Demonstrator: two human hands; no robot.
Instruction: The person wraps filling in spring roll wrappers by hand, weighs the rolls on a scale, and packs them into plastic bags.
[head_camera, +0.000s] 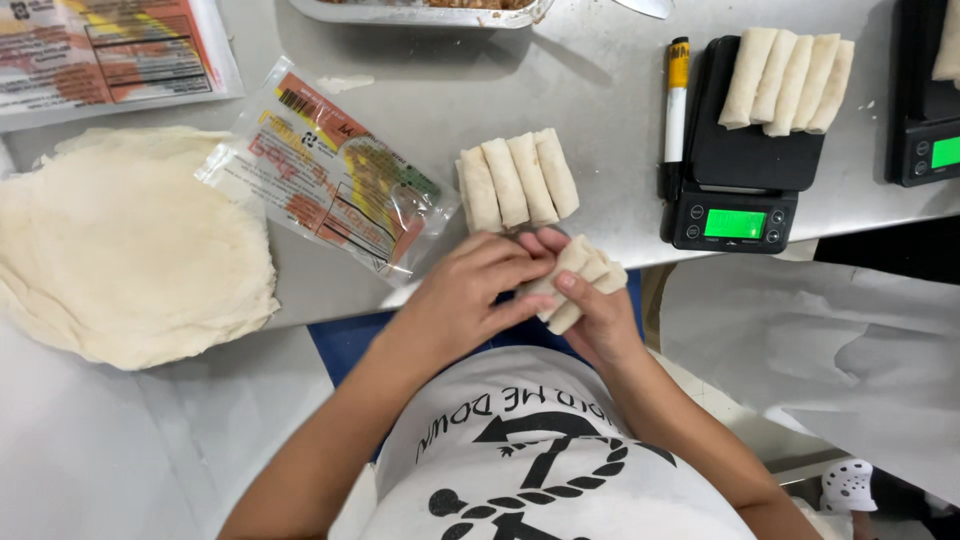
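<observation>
Both my hands hold one pale rolled wrapper (583, 268) just off the near edge of the steel table (600, 90). My left hand (462, 296) presses on it from the left with the thumb on the roll. My right hand (600, 318) cups it from below and the right. Several finished rolls (517, 183) lie side by side on the table just beyond my hands. A stack of round flat wrappers (125, 250) lies at the left.
An opened printed plastic bag (335, 170) lies between the wrappers and the rolls. A black scale (745, 150) with a green display carries several rolls, with a marker (677, 95) beside it. A second scale (928, 110) sits at the far right. White paper (830, 340) lies at the lower right.
</observation>
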